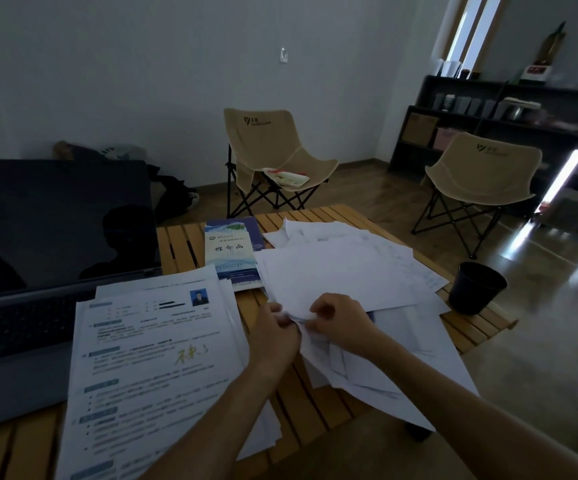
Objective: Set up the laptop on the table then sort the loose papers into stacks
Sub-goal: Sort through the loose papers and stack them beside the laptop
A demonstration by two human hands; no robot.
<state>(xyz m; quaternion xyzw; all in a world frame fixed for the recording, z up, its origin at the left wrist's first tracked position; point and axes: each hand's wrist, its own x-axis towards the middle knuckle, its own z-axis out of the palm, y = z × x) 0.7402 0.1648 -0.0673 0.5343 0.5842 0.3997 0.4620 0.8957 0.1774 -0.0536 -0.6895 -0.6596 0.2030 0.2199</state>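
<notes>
1. while both hands meet over the middle of the slatted wooden tabletop (318,403), the left hand (275,332) and the right hand (341,318) each pinch the near edge of a white sheet (329,278) lifted from the loose papers (384,344); both grips are narrow, fingers and thumbs closed on that paper edge.
2. the loose papers lie in a scattered heap on the right half of the tabletop, overlapping at many angles, some hanging over the near right edge.
3. a stack of printed pages (156,368) sits on the left of the hands, its top page showing text, a small portrait photo and a yellow-green scribble; its left edge overlaps the laptop (38,271).
4. the laptop stands open at the left end of the tabletop, screen dark.
5. a blue and white booklet (230,252) lies beyond the stack, between the laptop and the heap.
6. a dark bin (476,287) stands on the floor just beside the right edge, and two beige folding chairs (273,150) stand further back.
</notes>
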